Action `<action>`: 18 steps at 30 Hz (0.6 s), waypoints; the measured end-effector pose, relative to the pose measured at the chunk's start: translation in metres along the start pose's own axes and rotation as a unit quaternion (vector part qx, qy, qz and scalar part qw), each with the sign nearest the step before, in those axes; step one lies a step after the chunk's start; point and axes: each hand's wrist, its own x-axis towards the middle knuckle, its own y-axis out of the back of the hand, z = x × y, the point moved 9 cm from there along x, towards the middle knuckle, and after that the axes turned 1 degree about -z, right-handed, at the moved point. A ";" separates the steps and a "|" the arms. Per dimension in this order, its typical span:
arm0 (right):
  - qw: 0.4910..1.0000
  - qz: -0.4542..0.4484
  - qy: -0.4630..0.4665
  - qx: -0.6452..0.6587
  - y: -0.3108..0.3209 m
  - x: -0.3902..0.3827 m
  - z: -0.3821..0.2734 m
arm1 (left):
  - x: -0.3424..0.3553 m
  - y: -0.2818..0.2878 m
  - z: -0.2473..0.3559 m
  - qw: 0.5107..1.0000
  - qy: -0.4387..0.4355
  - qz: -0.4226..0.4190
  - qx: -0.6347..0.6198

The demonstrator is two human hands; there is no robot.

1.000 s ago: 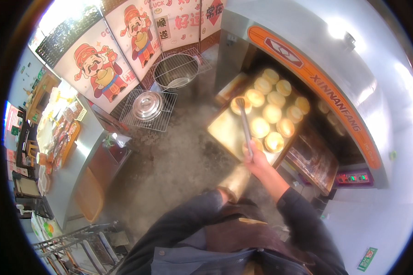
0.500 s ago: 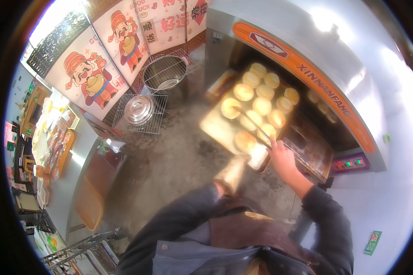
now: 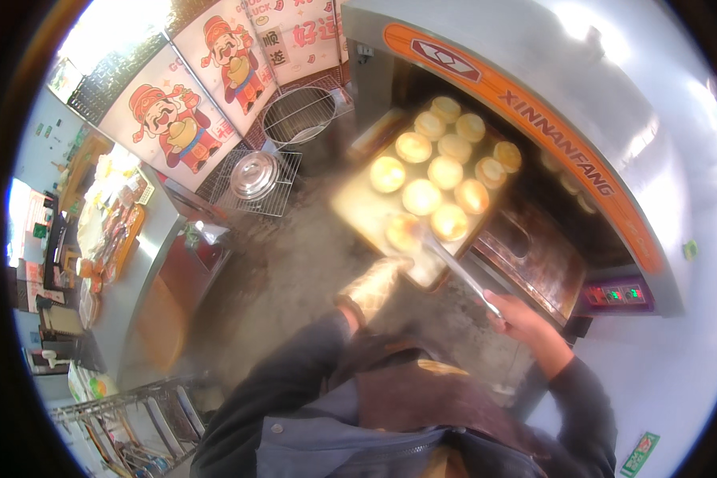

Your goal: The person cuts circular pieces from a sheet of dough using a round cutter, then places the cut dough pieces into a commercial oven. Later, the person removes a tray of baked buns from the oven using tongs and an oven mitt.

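Observation:
A baking tray (image 3: 357, 201) juts from the open oven, with several round golden pastries (image 3: 421, 197) on it. My left hand (image 3: 372, 291), covered by a pale patterned oven mitt, is closed on the tray's near edge; the mitt hides its fingers. My right hand (image 3: 519, 317) grips the end of a long silvery metal tool (image 3: 458, 264), slanting to the far left over the tray's near corner. The tool's tip meets the nearest pastry (image 3: 402, 232), which is blurred. I cannot make out the exact shape of the tip.
The oven's lit control panel (image 3: 617, 295) is on the right, below its orange-trimmed hood (image 3: 534, 119). More pastries show dimly inside. At left stand a wire rack with a round metal lid (image 3: 254, 175), a large round basket (image 3: 299, 115) and a counter (image 3: 147, 259).
My right hand has drawn back nearer and to the right. The tool's tip has gone from a pastry on the tray's left side to the nearest one. My mitted hand stays at the tray edge.

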 end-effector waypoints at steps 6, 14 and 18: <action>0.996 -0.090 0.010 -0.018 0.002 0.061 -0.016 | -0.001 0.009 0.002 0.996 -0.036 0.042 0.064; 0.985 -0.150 0.023 -0.084 -0.026 0.116 -0.070 | -0.026 -0.020 0.008 0.994 -0.041 0.085 0.055; 0.981 -0.156 0.026 -0.109 -0.047 0.132 -0.082 | -0.039 -0.027 0.015 0.989 -0.053 0.094 0.101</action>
